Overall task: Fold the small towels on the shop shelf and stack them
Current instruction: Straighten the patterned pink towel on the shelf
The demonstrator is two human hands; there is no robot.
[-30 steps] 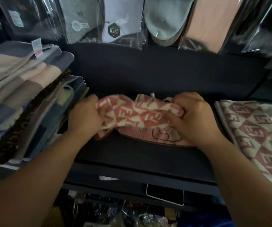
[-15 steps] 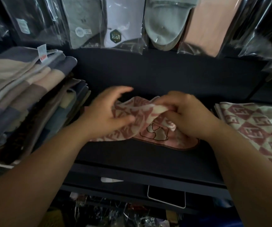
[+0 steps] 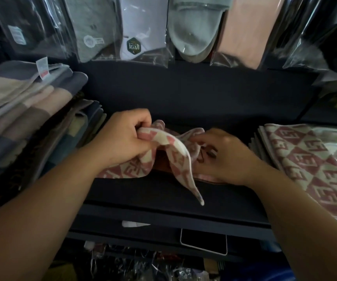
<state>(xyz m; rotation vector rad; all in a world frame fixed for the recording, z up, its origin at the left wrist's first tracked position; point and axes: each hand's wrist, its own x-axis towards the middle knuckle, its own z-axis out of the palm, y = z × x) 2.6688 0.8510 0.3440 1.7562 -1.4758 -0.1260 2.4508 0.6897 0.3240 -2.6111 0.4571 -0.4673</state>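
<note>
Dark shelf [image 3: 143,192] holds a crumpled pink-and-cream patterned towel [image 3: 178,153].

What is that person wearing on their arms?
Nothing that shows. The left forearm and right forearm are bare to the picture's edge: no sleeves, watch or bracelets. The left grip and right grip have no gloves. The fingers are partly hidden, so rings cannot be ruled out.

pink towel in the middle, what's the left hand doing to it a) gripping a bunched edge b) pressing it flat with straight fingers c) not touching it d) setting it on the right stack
a: the left hand has its fingers curled round a bunched edge of the towel, and a loose corner trails down from the grip.
</note>
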